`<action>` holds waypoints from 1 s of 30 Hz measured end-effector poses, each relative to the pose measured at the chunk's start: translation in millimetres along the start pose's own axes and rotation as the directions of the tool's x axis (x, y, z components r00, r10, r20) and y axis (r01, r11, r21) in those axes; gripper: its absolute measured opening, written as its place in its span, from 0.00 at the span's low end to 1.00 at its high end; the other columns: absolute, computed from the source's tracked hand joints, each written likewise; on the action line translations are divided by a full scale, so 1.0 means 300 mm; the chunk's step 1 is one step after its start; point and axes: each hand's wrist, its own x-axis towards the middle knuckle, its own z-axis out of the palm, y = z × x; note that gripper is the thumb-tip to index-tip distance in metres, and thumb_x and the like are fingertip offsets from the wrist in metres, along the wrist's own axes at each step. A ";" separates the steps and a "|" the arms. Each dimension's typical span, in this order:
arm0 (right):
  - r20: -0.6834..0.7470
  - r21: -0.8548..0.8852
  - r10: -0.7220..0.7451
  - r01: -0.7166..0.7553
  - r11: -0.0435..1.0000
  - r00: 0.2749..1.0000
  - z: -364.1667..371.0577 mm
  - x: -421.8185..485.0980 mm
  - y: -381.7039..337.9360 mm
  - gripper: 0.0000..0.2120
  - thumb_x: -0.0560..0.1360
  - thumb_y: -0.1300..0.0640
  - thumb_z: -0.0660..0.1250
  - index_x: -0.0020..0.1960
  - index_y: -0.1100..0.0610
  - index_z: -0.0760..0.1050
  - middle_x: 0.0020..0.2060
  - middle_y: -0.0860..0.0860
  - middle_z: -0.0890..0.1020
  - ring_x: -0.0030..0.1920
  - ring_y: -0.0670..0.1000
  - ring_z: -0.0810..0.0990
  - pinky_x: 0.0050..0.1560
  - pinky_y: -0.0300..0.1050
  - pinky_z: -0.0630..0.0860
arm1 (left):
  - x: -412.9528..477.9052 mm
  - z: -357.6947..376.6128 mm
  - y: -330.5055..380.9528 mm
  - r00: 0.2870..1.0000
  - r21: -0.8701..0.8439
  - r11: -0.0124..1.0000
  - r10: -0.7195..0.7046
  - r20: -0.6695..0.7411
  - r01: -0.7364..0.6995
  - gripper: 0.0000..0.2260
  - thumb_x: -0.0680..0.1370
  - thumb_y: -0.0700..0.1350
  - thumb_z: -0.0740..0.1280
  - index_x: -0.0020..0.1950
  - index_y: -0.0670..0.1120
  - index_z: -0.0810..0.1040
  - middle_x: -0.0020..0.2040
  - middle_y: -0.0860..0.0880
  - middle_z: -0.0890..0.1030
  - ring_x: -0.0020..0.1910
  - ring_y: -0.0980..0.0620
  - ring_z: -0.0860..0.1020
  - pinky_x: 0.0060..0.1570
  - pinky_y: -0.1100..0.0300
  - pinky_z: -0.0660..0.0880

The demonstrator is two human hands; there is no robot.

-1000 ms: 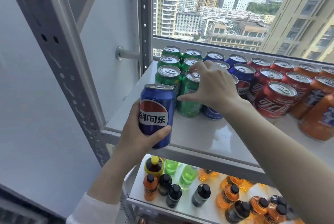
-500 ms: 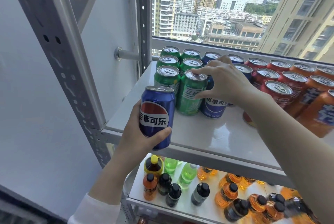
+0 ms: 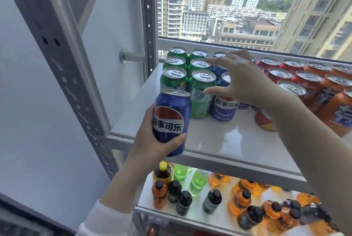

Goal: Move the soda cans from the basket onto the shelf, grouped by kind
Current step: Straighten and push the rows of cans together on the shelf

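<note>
Our left hand (image 3: 150, 140) has its fingers (image 3: 177, 138) wrapped round a shiny blue metal soda can (image 3: 171, 119) at the front left edge of the white shelf (image 3: 228, 140) | our right hand (image 3: 247, 83) hangs over the round green metal cans (image 3: 200, 87) by the left edge, fingers spread, holding nothing

Grey perforated steel upright (image 3: 62, 75), left side, slanting. Short round rod (image 3: 133, 57) fixed to the white wall (image 3: 106, 31). Window (image 3: 247, 7), high-rise blocks beyond. Lower tier (image 3: 215, 220): yellow-capped dark bottle (image 3: 162, 173) at back left corner; two green bottles (image 3: 198, 181) beside it; black-capped dark bottles (image 3: 183, 202) near front edge; orange bottles (image 3: 241, 200) toward the right.
</note>
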 end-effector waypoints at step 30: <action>0.125 -0.068 0.088 -0.080 0.995 0.988 -0.311 -0.213 0.127 0.28 0.58 0.41 0.75 0.56 0.49 0.77 0.43 0.38 0.76 0.42 0.34 0.72 0.40 0.26 0.63 | 0.113 0.385 0.154 0.826 0.057 0.847 0.496 0.268 -0.528 0.31 0.72 0.51 0.70 0.71 0.48 0.62 0.63 0.53 0.71 0.63 0.55 0.72 0.63 0.59 0.71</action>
